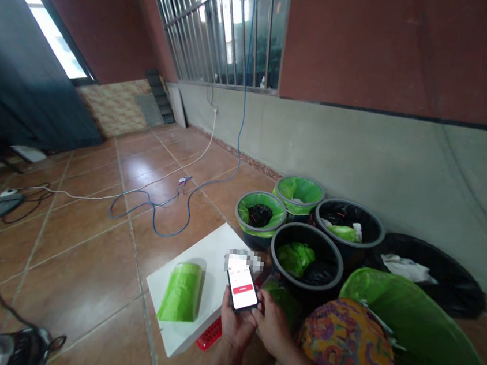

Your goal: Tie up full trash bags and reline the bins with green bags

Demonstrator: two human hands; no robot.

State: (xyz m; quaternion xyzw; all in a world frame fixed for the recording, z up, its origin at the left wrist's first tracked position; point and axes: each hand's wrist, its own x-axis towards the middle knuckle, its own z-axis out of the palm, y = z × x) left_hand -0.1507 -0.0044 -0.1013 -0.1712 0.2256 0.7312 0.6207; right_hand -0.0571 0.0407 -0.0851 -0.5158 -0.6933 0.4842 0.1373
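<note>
My left hand [237, 327] is wrapped around the lower part of a smartphone [242, 296], its lit screen tilted up with a red button on white. My right hand [271, 320] grips the phone's lower right edge with bent fingers. Left of the phone, a roll of bright green plastic bags [180, 292] lies on a white board or low table [219, 249]. Part of a red, perforated plastic item [210, 336] shows below the board's near edge.
Several dark bins with grey rims, such as the nearest bin [274, 249], hold green and black bags at right. A large green bag [423, 335] spreads beside my patterned clothing [347, 350]. A blue cable [189, 206] and white cable [103, 197] cross the tiled floor.
</note>
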